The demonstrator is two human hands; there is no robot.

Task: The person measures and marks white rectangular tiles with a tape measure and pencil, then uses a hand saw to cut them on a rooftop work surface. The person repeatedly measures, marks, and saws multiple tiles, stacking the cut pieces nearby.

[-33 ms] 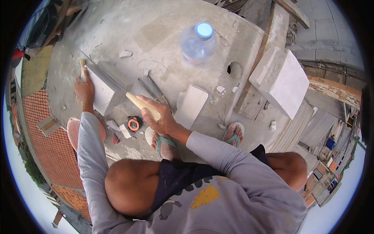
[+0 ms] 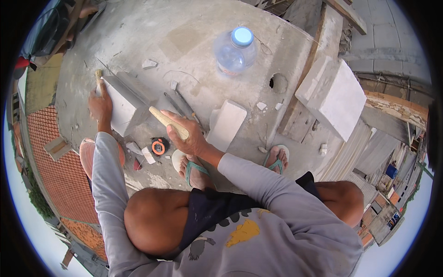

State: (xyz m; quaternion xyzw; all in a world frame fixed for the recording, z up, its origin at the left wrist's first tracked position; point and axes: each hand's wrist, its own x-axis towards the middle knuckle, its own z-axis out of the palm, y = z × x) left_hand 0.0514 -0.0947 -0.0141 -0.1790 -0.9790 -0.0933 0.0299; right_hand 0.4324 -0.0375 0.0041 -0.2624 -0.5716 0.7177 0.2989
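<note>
My right hand (image 2: 190, 135) is closed around the pale wooden handle (image 2: 167, 121) of a long, thin-bladed tool. Its narrow dark blade (image 2: 121, 82) runs up and left along the top of a white building block (image 2: 121, 104), its tip reaching past the far end. Whether the blade has teeth, I cannot make out. At the block's left side, my left hand (image 2: 100, 107) grips it, thumb side against the white face. Just beyond those fingers a short tan stub (image 2: 98, 74) stands up; what it belongs to is hidden.
An orange-and-black tape measure (image 2: 159, 146) lies near my foot. Two thin metal tools (image 2: 184, 108) and a flat white slab (image 2: 227, 124) rest on the concrete. A large clear bottle (image 2: 235, 53) stands beyond. Right are a hole (image 2: 278, 82) and another white block (image 2: 334, 99).
My right hand has shifted slightly up and left with the handle. The blade tip now extends farther past the block's far end. My left hand stays on the block.
</note>
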